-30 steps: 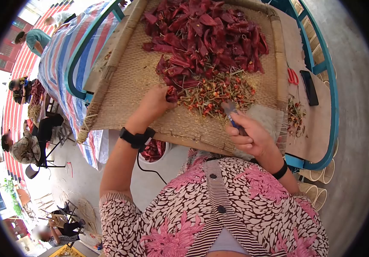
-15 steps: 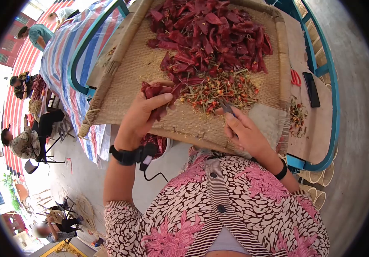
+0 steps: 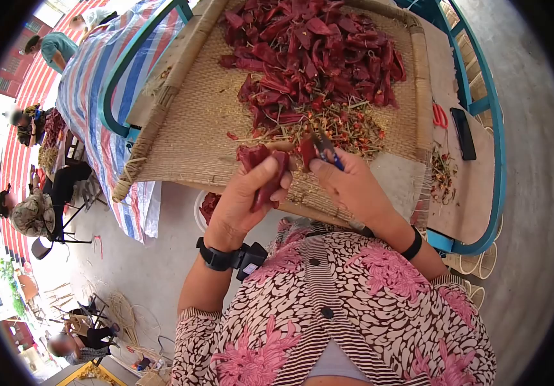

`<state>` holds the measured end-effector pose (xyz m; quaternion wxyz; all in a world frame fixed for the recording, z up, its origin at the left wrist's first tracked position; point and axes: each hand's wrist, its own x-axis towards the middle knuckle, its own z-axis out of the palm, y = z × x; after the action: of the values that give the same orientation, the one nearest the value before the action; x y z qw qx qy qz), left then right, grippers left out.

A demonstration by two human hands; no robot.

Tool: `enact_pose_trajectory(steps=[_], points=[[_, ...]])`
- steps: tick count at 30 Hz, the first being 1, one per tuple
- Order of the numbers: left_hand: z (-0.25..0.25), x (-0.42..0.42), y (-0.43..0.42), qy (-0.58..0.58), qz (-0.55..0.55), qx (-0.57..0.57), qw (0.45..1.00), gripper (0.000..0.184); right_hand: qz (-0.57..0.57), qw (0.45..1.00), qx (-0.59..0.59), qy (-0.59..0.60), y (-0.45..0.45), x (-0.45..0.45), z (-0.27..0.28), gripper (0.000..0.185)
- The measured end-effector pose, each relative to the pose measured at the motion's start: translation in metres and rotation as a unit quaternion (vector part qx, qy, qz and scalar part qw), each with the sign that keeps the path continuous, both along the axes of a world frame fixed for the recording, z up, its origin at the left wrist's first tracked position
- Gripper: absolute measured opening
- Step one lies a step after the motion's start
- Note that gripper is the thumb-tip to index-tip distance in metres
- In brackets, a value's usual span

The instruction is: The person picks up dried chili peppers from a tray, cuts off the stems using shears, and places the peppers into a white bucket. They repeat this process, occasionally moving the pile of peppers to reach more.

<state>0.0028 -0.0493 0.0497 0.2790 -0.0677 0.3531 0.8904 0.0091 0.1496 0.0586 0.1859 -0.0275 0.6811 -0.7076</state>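
Observation:
Over the near edge of a woven tray (image 3: 193, 122), my left hand (image 3: 248, 193) is closed around a few dried red peppers (image 3: 251, 156). My right hand (image 3: 354, 193) grips small snips (image 3: 325, 149) with blue on the handles. Beside the blades, at the right fingertips, is another red pepper (image 3: 307, 152); whether the fingers or the blades hold it I cannot tell. The two hands are close together. Beyond them lies a large heap of dark red peppers (image 3: 315, 58). Loose cut stems and caps (image 3: 354, 132) are spread in front of that heap.
A teal metal frame (image 3: 497, 161) surrounds the tray. To the right lie red-handled scissors (image 3: 440, 116), a black phone (image 3: 463, 134) and more stem scraps (image 3: 443, 174). Below the tray is a white bucket (image 3: 198, 209) with peppers. Striped sheeting (image 3: 97, 96) and several people are at the left.
My left hand has moved right, towards the right hand, with its peppers. The right hand has shifted slightly left, and a red pepper now shows beside the snips' blades.

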Motion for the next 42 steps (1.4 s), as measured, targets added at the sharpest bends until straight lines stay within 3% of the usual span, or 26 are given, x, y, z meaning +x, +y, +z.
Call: enact_pose_trajectory(steps=[2, 8, 10, 12, 15, 17, 20, 28, 35, 42], points=[[-0.002, 0.002, 0.006, 0.096, 0.003, -0.081, 0.992, 0.038, 0.013, 0.986, -0.078, -0.148, 0.01, 0.0, 0.006, 0.022], [-0.006, 0.004, 0.026, 0.087, 0.049, -0.12, 0.988, 0.033, 0.031, 0.985, -0.117, -0.121, 0.0, 0.006, 0.008, 0.025], [-0.007, 0.005, 0.03, 0.099, 0.069, -0.12, 0.985, 0.029, 0.024, 0.995, -0.005, 0.092, -0.003, 0.003, -0.012, 0.031], [-0.008, 0.007, 0.032, 0.112, 0.087, -0.115, 0.983, 0.025, 0.009, 0.979, 0.083, 0.188, -0.003, 0.005, -0.016, 0.036], [-0.007, 0.009, 0.022, 0.167, 0.102, -0.195, 0.961, 0.02, 0.005, 0.976, 0.149, 0.158, 0.006, 0.013, 0.004, 0.041], [-0.009, 0.008, 0.021, 0.204, 0.123, -0.19, 0.952, 0.017, 0.031, 0.978, 0.157, 0.134, 0.014, 0.015, 0.011, 0.042], [-0.006, 0.011, 0.022, 0.21, 0.138, -0.209, 0.945, 0.019, -0.037, 0.92, 0.229, 0.316, 0.01, 0.016, 0.002, 0.041], [-0.014, 0.015, 0.022, 0.257, 0.142, -0.231, 0.928, 0.023, -0.031, 0.917, 0.247, 0.313, 0.012, 0.018, 0.011, 0.038], [-0.024, 0.009, 0.02, 0.384, 0.195, -0.31, 0.847, 0.026, -0.015, 0.91, 0.272, 0.314, 0.011, 0.018, 0.012, 0.036], [-0.014, 0.01, 0.015, 0.46, 0.195, -0.407, 0.764, 0.026, 0.005, 0.941, 0.221, 0.256, 0.009, 0.019, 0.011, 0.036]])
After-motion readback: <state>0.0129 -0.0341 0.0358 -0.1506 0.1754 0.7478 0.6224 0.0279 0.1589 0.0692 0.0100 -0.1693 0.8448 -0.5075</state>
